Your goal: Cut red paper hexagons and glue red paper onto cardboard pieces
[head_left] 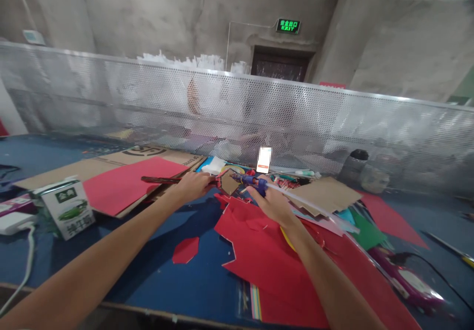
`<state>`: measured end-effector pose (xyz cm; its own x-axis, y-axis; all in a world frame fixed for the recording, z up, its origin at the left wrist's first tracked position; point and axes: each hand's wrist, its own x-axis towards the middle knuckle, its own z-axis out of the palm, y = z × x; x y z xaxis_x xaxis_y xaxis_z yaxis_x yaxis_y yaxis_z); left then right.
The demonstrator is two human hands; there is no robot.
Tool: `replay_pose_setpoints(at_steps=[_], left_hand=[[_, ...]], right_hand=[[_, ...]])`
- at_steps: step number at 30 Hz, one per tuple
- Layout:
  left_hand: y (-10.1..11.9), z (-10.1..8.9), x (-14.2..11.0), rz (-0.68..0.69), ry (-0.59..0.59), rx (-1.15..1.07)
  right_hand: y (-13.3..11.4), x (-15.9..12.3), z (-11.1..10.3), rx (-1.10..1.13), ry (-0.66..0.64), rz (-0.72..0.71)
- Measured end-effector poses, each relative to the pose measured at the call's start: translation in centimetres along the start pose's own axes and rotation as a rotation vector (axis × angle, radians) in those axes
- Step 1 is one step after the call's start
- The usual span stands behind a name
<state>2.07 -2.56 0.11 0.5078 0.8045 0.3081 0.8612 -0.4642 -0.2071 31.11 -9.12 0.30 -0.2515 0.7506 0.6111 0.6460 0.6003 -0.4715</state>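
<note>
While both bare arms stretch forward over the table, the scene reads from near to far as follows.

Near edge: a blue felt-covered table (155, 275) carries a small loose red paper scrap (185, 249) and a large sheet of red paper with cut, stepped edges (266, 256), which lies on a stack of coloured sheets.
Far left: a white and green drink carton (66, 209) stands beside a white power adapter (15, 221) with its cable.
Far right: a purple hot glue gun (403, 278) lies on the red paper, well apart from both hands.
Left hand: the left hand (192, 186) is closed around the end of a dark red-brown strip (163, 179) that runs out to its left, over a flat red card sheet (126, 184) on brown corrugated cardboard (111, 165).
Right hand: the right hand (272, 202) grips a blue glue gun (255, 182) loaded with a long clear glue stick (311, 204) trailing back to the right.
Work piece: a small brown cardboard piece (229, 182) sits between the two hands, just beside the glue gun's tip; whether the tip touches it I cannot tell.
Behind: another brown cardboard sheet (328, 193), a dark-capped grey bottle (353, 165), then a perforated metal screen (237, 108).
Farthest: a green exit sign (288, 25) above a dark doorway.
</note>
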Motion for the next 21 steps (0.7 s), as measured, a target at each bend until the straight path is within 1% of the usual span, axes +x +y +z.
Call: replay_pose_setpoints(at_steps=[2,6,11,18,21], left_hand=[[-0.06,0.08,-0.02,0.003,0.007,-0.011],[-0.2,0.31,-0.06,0.015,0.021,-0.03],[-0.33,0.46,-0.01,0.024,0.021,-0.023],[0.06,-0.1,-0.1,0.009,-0.002,-0.011],[0.09,-0.05,-0.06,0.004,-0.001,-0.007]], right_hand=[[0.02,0.02,-0.03,0.003,0.015,0.001],[0.13,0.14,-0.06,0.001,0.021,0.055],[0.33,0.05,-0.03,0.103,0.034,0.041],[0.53,0.36,0.09,0.098,0.031,0.054],[0.47,0.22,0.08,0.106,0.038,0.057]])
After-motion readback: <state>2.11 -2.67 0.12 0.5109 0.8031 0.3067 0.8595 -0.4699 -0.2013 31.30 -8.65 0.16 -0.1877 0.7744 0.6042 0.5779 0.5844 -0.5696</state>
